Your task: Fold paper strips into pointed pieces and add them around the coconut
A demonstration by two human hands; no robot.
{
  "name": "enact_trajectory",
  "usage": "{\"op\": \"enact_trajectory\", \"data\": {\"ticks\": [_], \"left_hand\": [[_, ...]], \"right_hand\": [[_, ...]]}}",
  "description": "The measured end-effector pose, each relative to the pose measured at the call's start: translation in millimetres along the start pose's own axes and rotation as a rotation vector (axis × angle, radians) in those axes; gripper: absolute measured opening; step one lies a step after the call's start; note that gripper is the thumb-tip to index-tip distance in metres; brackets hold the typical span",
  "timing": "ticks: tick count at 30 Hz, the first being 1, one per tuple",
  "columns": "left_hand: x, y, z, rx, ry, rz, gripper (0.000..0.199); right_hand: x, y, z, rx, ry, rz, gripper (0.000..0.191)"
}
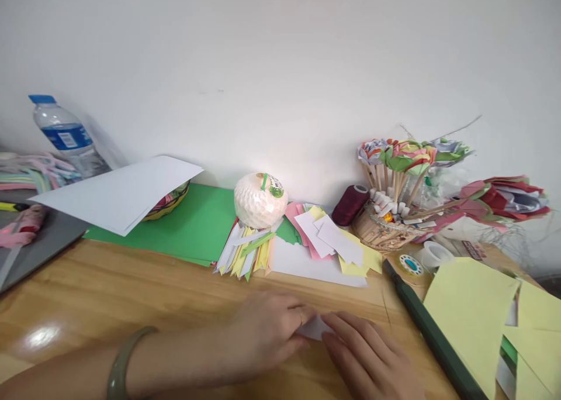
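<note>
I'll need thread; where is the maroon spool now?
In the head view, right of centre, the maroon spool lies just left of the flower basket, near the wall.

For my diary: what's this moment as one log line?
left hand: holds white paper slip | right hand: holds its other end | beyond: maroon thread spool, paper flowers

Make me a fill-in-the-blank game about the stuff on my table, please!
1. The cap on the water bottle is ____.
2. The bracelet is worn on the person's ____ arm.
3. The big sheet under the striped basket's edge, left of the round white object, is ____.
4. The flowers above the stick-sided basket are made of ____.

Missing words: blue; left; green; paper.
</note>
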State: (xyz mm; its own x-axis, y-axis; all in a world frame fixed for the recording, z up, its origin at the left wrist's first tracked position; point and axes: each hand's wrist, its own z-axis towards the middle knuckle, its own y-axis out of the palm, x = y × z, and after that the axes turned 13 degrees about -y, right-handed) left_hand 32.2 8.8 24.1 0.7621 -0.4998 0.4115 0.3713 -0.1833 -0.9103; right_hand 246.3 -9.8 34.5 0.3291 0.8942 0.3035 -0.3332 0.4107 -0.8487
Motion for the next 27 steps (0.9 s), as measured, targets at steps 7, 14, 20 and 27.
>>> {"op": "enact_trajectory", "data": {"ticks": [7, 14, 20, 27], "left_hand": [[-7.2, -4.3, 16.2, 0.175, 0.033, -0.13, 0.015], [-22.1, -0.7, 39.9, 0.281, 0.043, -0.294, 0.033], [-22.5, 4.9, 39.0, 0.348, 0.041, -0.36, 0.033], [-25.4, 8.6, 36.7, 0.39, 0.102, -0.408, 0.027]], "right_hand": [[7.8, 8.5, 3.3, 0.107, 0.065, 0.07, 0.032], [17.1, 47.0, 17.3, 0.284, 0.463, 0.314, 0.048], [15.4, 53.6, 20.1, 0.381, 0.505, 0.401, 0.051], [21.9, 37.0, 13.6, 0.406, 0.321, 0.18, 0.035]]}}
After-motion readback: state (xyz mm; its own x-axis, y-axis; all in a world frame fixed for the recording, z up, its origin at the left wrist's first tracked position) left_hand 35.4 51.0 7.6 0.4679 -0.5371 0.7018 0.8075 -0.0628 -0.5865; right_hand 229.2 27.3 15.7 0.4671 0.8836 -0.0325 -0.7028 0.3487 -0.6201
